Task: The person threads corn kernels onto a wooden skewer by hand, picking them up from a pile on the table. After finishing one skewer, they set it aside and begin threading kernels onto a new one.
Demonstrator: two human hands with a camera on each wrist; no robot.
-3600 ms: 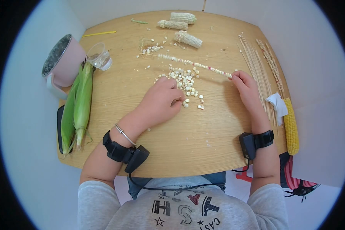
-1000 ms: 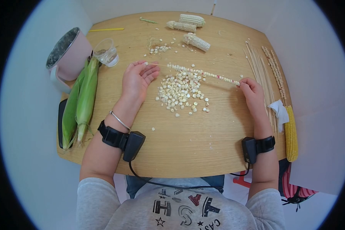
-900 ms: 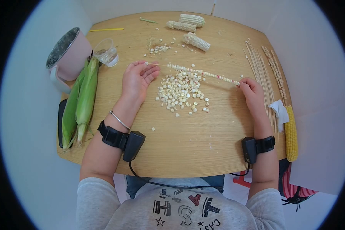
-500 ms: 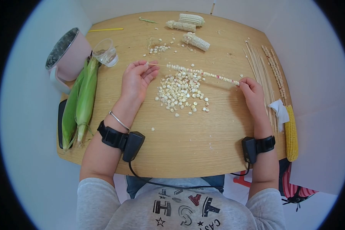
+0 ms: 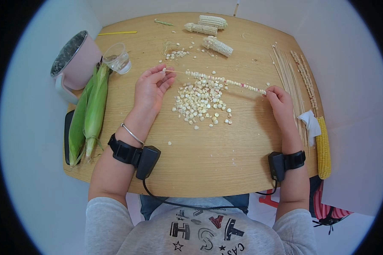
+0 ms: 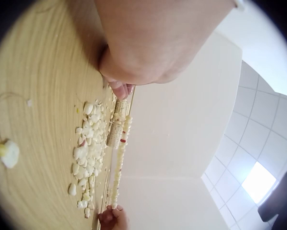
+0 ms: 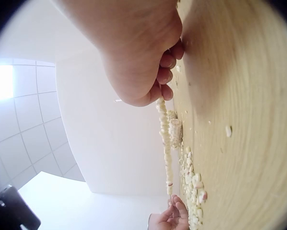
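My right hand [image 5: 281, 104] pinches the right end of a thin wooden skewer threaded with pale corn kernels [image 5: 225, 81], a few of them reddish. The skewer runs leftward above the table, its left stretch bare. At that bare tip, my left hand [image 5: 151, 87] pinches a single corn kernel [image 5: 164, 69] between thumb and forefinger, its other fingers spread loosely. Below the skewer lies a pile of loose kernels [image 5: 198, 102]. In the right wrist view the kernel row [image 7: 164, 139] stretches from the right fingers toward the left hand [image 7: 172, 218].
Partly stripped cobs [image 5: 217, 46] lie at the back. Bare skewers [image 5: 289, 80], filled skewers [image 5: 304, 78], a tissue [image 5: 310, 123] and a yellow cob [image 5: 323, 148] line the right. Left are a pink pot [image 5: 78, 63], a plastic cup [image 5: 118, 59] and green-husked corn [image 5: 93, 108].
Since the earliest frame, my left hand has gone from the kernel pile up-left to the skewer's bare tip with a kernel. Lately only its fingertips shift slightly; the right hand keeps its hold.
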